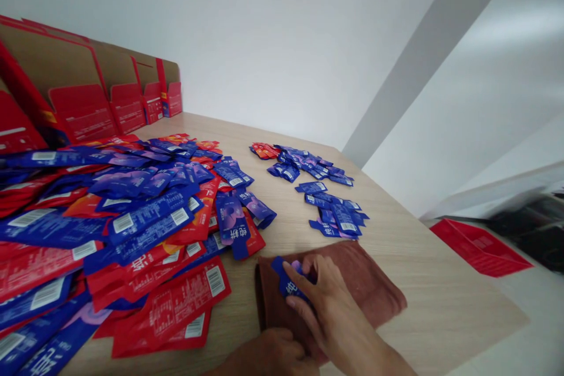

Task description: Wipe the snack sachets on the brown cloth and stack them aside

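1. Right hand (328,299) is pressing down on a blue sachet (288,282) that lies on a brown cloth (365,288) near the front edge of the bench (409,235). Fingers spread flat over it, not really pinching, more pinning it to the cloth.
2. Left hand (268,352) sits just below at the very front edge, curled at the cloth's near side. Can't tell if it's gripping anything, it's mostly cut off.
3. The sachet pokes out up and to the left from under the right fingertips, long axis running diagonally from the front edge toward the bench's back-left corner. The right hand is on top of it; the left is close but not clearly touching.
4. Huge messy heap of red and blue sachets (132,229) covers the left side of the bench, nearly reaching the cloth.
5. Two small blue stacks (337,211) and (304,164) sit further back toward the right edge, well apart from the hands.
6. Flat red cartons (83,106) lean along the back-left wall.
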A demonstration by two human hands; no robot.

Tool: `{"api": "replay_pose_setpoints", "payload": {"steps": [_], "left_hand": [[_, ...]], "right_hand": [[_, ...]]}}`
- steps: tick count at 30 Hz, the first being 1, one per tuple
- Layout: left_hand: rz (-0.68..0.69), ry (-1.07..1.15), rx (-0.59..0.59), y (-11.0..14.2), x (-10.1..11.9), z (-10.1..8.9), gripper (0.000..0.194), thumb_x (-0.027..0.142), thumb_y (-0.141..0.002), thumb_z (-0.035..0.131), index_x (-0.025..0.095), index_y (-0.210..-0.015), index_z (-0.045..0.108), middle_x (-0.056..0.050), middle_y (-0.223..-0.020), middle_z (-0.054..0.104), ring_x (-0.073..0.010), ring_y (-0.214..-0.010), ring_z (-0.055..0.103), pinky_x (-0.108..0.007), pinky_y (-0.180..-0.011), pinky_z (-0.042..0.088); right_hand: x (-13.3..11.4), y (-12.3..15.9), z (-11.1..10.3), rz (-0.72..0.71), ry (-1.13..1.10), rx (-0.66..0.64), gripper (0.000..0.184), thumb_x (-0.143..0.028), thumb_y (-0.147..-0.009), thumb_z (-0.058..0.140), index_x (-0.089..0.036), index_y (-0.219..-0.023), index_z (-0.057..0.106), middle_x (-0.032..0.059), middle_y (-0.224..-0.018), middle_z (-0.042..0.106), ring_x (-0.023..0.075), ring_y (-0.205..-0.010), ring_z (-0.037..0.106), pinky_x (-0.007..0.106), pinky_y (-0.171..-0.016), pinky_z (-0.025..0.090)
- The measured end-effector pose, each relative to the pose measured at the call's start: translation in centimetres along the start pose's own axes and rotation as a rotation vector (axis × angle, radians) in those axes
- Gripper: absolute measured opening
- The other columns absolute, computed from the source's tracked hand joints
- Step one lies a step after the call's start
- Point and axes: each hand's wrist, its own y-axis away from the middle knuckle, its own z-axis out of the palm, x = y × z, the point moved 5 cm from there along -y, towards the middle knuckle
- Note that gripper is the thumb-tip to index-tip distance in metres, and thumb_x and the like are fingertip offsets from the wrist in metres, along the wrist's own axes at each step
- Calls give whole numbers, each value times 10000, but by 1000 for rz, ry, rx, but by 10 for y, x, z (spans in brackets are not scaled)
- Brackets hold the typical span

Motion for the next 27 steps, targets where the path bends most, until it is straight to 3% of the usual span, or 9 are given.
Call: {"api": "replay_pose_setpoints", "payload": {"steps": [4, 8, 13, 18, 22, 27], "left_hand": [[-6, 0, -28, 5, 0, 5, 423, 328, -923, 929, 187, -788, 554, 75, -647, 596, -108, -488, 411, -271, -510, 374], [-2, 32, -29, 9, 0, 7, 385, 342, -995, 857, 190, -823, 547, 75, -651, 574, -116, -490, 381, -266, -506, 354], [5, 65, -32, 10, 1, 4, 400, 319, -1020, 831, 189, -804, 521, 72, -670, 564, -111, -512, 400, -264, -520, 355], [5, 31, -27, 8, 1, -1, 444, 338, -983, 871, 192, -778, 505, 78, -660, 566, -111, -502, 389, -261, -524, 360], [5, 18, -33, 7, 1, 0, 462, 356, -990, 862, 195, -757, 497, 75, -643, 562, -111, -469, 360, -259, -516, 351], [0, -4, -24, 8, -1, 4, 449, 384, -985, 866, 201, -783, 508, 79, -630, 562, -122, -472, 330, -265, -484, 323]], "right_hand": [[1, 2, 6, -1, 86, -12, 430, -212, -1024, 654, -282, -1442, 727, 120, -1079, 685, 291, -974, 652, 502, -873, 579], [11, 3, 9, 9, 66, -22, 426, -243, -1038, 669, -293, -1458, 717, 102, -1038, 689, 266, -937, 665, 442, -837, 571], [46, -2, 7, 73, 78, 25, 384, -329, -1103, 573, -325, -1456, 724, 86, -979, 679, 247, -901, 680, 404, -814, 570], [82, -2, -2, 111, 190, 93, 409, -357, -1127, 484, -221, -1385, 771, 128, -990, 695, 281, -901, 689, 471, -835, 585], [70, 7, -13, 46, 218, 173, 488, -457, -1100, 541, -272, -1541, 641, 162, -1257, 697, 335, -1151, 684, 544, -984, 587], [33, 12, -9, -67, 52, 9, 478, -430, -1040, 678, -361, -1513, 669, 124, -1298, 680, 307, -1194, 680, 472, -1023, 618]]}}
